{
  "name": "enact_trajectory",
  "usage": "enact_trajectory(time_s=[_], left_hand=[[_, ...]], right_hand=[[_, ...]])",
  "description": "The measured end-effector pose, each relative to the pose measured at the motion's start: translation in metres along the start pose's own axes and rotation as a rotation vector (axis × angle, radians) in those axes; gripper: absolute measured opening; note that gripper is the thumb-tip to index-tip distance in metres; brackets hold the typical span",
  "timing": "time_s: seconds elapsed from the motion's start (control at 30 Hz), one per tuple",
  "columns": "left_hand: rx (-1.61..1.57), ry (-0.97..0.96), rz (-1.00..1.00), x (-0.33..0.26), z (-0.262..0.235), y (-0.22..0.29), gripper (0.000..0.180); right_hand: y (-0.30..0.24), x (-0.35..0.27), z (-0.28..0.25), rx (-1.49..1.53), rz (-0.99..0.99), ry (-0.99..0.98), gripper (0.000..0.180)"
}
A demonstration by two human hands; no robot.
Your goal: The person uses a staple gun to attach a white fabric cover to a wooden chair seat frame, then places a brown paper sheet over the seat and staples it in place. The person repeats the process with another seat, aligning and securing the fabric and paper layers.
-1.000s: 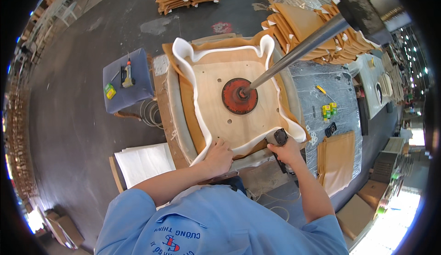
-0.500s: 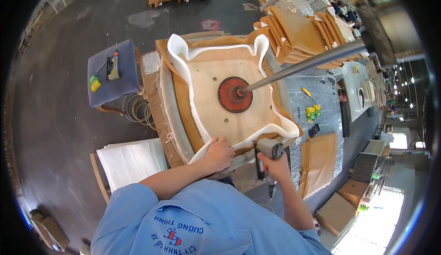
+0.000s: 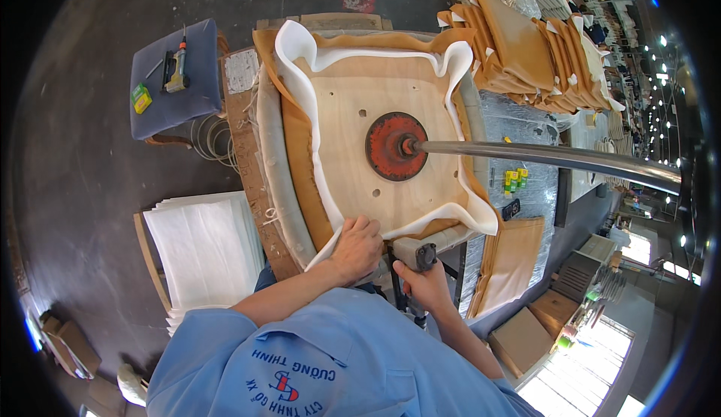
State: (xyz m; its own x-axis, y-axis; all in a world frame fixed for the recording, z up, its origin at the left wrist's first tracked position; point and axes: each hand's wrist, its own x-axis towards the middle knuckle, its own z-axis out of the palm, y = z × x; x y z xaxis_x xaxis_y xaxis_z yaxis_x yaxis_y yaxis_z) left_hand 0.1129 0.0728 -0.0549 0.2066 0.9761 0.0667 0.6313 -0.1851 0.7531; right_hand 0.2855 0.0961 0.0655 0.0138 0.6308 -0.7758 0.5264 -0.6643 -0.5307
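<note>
Pressing at the near edge, left hand (image 3: 358, 246) bunches its fingers over the thick white padding sheet (image 3: 475, 213) and smooth tan cover (image 3: 302, 162); whether they pinch, I can't make out. Pale, squarish wooden panel (image 3: 342, 139) lies just beyond, under a round red metal disc (image 3: 384, 160), near edge running roughly left to right. Grey metal handheld staple gun (image 3: 410, 252) sits just right of the left fingers, handle running back toward the wearer; contact with the edge unclear. Right hand (image 3: 428, 286), fingers wrapped round that handle.
</note>
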Motion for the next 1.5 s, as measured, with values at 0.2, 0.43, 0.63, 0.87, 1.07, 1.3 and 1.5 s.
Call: enact_trajectory(time_s=[0.2,0.43,0.63,0.87,1.07,1.3,1.5], left_hand=[[0.002,-0.041,-0.018,0.003,0.001,0.004,0.008],[0.076,-0.075,0.001,0.027,-0.016,0.014,0.025],[0.014,-0.048,0.136,0.069,0.024,0.032,0.028],[0.049,-0.011,0.132,0.077,0.041,0.033,0.024],[-0.013,0.047,0.083,0.077,0.048,0.037,0.016],[0.002,0.011,0.006,0.081,0.052,0.041,0.016],[0.071,0.025,0.121,0.075,0.043,0.029,0.018]], right_hand=[[-0.004,0.014,0.001,-0.148,0.027,0.055,0.033],[0.027,0.006,-0.012,-0.002,-0.24,0.07,0.029],[0.07,0.012,-0.056,0.535,-0.208,0.189,0.023],[0.05,0.03,-0.083,0.229,-0.254,0.124,0.024],[0.026,0.04,-0.092,-0.037,-0.15,0.11,0.027],[-0.016,0.046,-0.092,-0.274,-0.087,0.096,0.033],[-0.014,0.052,-0.094,-0.311,-0.125,0.119,0.04]])
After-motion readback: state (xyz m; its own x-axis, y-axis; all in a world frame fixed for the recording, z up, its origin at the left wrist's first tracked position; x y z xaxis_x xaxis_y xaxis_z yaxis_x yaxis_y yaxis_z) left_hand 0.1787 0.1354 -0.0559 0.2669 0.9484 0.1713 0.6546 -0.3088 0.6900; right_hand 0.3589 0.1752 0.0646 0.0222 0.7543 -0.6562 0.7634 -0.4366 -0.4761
